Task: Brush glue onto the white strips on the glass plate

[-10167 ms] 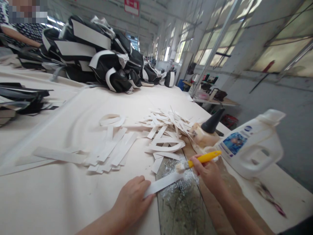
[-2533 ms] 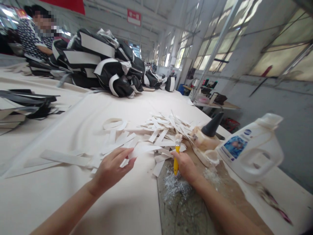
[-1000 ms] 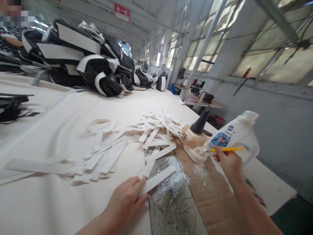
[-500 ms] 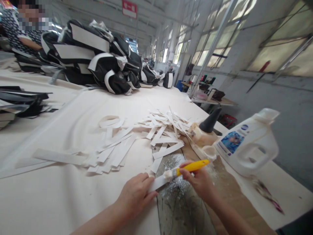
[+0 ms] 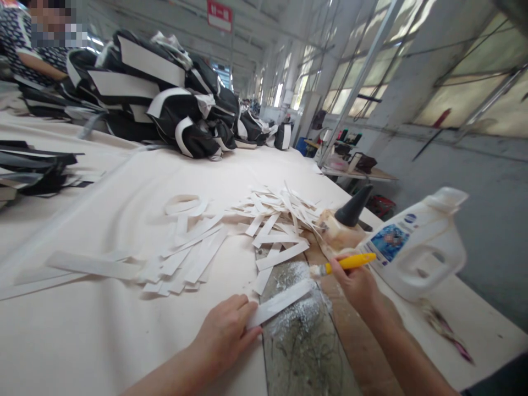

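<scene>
A single white strip lies flat and slantwise across a glue-smeared glass plate, its near end pinned under the fingertips of the left hand. Those fingers are together and pressed flat on the strip, which holds it steady and leaves most of its length bare over the plate, where stray glue lands on glass and not on the cloth. The right hand is lifted clear of the strip, fingers clamped round the yellow handle of a small brush; the bristle end points left, close to a glue-crusted pot with a black cone nozzle, possibly touching its edge, though blur makes that hard to tell. Just right of the pot a white jug with a handle lies tilted, within easy reach. Behind the plate a loose heap of cut strips fans out; to the left, longer strips lie spread apart on the cream-covered table. Far off, black-and-white sewn pieces are piled, and another person's arm rests beside them
</scene>
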